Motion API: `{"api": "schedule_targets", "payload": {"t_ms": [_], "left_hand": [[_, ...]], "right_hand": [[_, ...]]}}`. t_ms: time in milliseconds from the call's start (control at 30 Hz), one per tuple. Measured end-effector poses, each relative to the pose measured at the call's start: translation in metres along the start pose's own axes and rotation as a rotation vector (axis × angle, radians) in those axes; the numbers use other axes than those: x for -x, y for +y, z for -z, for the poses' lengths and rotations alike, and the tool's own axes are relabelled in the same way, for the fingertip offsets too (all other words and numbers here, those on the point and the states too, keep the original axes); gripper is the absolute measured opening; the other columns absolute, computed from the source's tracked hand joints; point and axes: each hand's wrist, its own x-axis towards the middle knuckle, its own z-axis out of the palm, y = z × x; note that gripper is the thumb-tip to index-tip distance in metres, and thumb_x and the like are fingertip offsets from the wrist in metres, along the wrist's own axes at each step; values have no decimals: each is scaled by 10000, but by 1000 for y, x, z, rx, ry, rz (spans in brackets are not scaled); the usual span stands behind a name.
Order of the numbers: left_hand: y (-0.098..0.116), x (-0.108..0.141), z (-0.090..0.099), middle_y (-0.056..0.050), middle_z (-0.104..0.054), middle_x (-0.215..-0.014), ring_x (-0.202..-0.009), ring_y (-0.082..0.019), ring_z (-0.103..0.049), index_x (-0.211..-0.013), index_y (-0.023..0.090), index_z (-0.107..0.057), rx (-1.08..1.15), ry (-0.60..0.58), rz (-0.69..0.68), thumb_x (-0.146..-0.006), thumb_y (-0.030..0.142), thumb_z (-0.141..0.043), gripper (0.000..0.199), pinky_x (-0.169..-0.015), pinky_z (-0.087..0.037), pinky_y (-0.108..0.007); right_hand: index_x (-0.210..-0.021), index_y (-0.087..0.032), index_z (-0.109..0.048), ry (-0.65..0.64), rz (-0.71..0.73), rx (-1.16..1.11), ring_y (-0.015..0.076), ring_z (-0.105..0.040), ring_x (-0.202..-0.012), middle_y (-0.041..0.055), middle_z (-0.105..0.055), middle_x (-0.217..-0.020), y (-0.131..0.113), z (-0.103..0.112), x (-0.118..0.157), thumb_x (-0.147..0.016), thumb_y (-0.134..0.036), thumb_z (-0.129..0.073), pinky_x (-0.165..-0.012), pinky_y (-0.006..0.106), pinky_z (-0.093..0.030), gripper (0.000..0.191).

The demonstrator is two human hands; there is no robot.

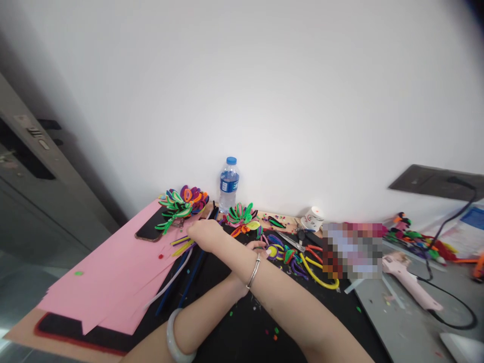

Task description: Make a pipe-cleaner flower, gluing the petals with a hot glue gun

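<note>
Arms crossing over the bench (242, 322), both hands working among chenille stems.

My right hand (206, 235) is reaching across to the left, its grip closing on the loose stems (180, 245), yellow and purple, lying at the edge of the pink paper sheets (113, 282); how tightly the fingers are holding, I cannot tell. My left hand (260, 248) is passing under the right forearm, mostly hidden, so its grip is not readable; it is sitting just beside the looped stem pieces (283, 249). A stem flower (183, 200) is resting on a phone (151, 229). A water bottle (229, 184) is standing upright by the wall, near a second flower (242, 217).
</note>
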Motion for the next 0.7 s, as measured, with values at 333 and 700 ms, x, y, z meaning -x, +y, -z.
{"api": "schedule_targets", "payload": {"t_ms": [333, 700], "left_hand": [[-1, 0, 0, 39, -521, -567, -472, -104, -492, -816, 187, -544, 21, -1, -3, -548, 320, -752, 365, -473, -379, -257], [7, 8, -6, 44, -510, -570, -458, -81, -470, -809, 162, -525, 55, -5, 14, -549, 302, -754, 373, -483, -367, -236]], "right_hand": [[-911, -155, -565, 37, -11, -73, 216, -633, -852, 88, -653, -902, 2, -6, 3, -806, -88, -437, -666, 316, -519, 179], [-838, -166, -606, 72, 12, -200, 184, -613, -705, 72, -650, -790, 6, -6, 7, -806, -282, -539, -605, 263, -452, 138]]}}
